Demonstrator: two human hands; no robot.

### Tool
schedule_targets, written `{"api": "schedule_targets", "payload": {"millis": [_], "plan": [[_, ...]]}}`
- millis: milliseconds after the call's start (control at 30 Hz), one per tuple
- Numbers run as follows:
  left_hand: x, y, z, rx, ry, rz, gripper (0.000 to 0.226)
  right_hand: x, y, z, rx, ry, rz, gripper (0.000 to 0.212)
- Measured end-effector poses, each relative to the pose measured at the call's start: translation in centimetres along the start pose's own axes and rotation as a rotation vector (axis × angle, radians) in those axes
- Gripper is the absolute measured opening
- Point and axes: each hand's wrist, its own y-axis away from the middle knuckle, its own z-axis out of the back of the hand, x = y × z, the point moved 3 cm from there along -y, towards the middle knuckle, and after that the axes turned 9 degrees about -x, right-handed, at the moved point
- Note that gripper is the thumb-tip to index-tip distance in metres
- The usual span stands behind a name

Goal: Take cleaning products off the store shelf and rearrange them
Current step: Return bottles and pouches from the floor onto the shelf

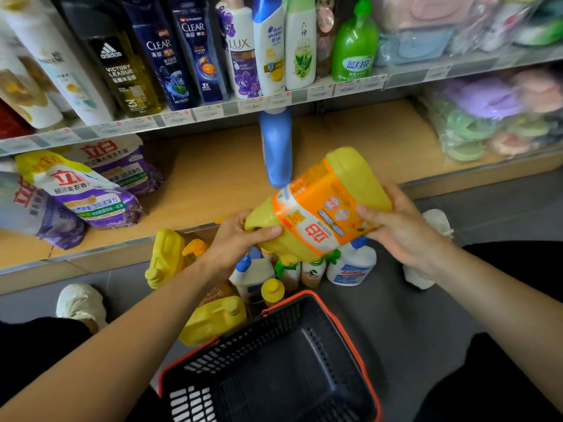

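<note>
A big yellow jug with an orange label hangs tilted on its side in front of the bottom shelf. My left hand grips its neck end, thumb across the front. My right hand holds its base end, fingers curled round the label. On the floor under the jug stand more cleaning products: yellow jugs, white spray bottles and small bottles. A blue bottle stands alone on the bottom shelf.
A black basket with a red rim sits on the floor between my knees, with nothing in it. Purple and yellow detergent bags lie at the shelf's left. Shampoo bottles line the upper shelf. Bagged sponges fill the right.
</note>
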Motion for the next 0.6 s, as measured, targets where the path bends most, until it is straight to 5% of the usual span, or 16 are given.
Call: {"api": "schedule_targets", "payload": {"millis": [367, 467, 600], "plan": [[-0.1, -1.2, -5.6, 0.097, -0.172, -0.167, 0.027, -6.2, 1.3, 8.2, -0.092, 0.541, -0.238, 0.081], [0.2, -2.0, -7.2, 0.121, -0.241, -0.164, 0.04, -7.1, 1.0, 8.9, -0.115, 0.612, -0.172, 0.081], [0.8, -2.7, -8.6, 0.224, -0.427, -0.235, 0.024, -8.1, 0.7, 8.6, -0.014, 0.886, -0.048, 0.081]]}}
